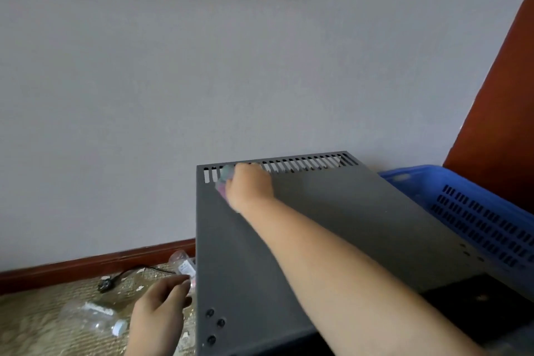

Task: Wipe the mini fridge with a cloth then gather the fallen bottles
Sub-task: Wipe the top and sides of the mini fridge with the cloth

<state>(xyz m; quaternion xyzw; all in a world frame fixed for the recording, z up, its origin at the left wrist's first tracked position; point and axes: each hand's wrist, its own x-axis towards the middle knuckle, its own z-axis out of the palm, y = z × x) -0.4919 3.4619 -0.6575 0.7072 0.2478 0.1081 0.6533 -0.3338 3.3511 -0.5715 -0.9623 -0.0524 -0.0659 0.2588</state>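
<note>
Fridge [361, 211] vent end twd wall [202, 66].

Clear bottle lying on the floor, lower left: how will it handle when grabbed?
The clear bottle shows no liquid that I can make out, so it is probably light. It lies on its side, so a nudge would likely roll it. Its thin see-through walls would likely dent under a firm squeeze.

Right hand [250, 185] grips a bunched cloth [224, 179] at the far left corner of the grey fridge [332, 225] top, right by the vent slots [289, 166]. Left hand [157, 315] hangs loose beside the fridge, near a clear bottle [183, 263] on the floor; too blurry to say if they touch. A second bottle [95, 318] lies further left. A blue basket [476, 211] sits on the right.
</note>
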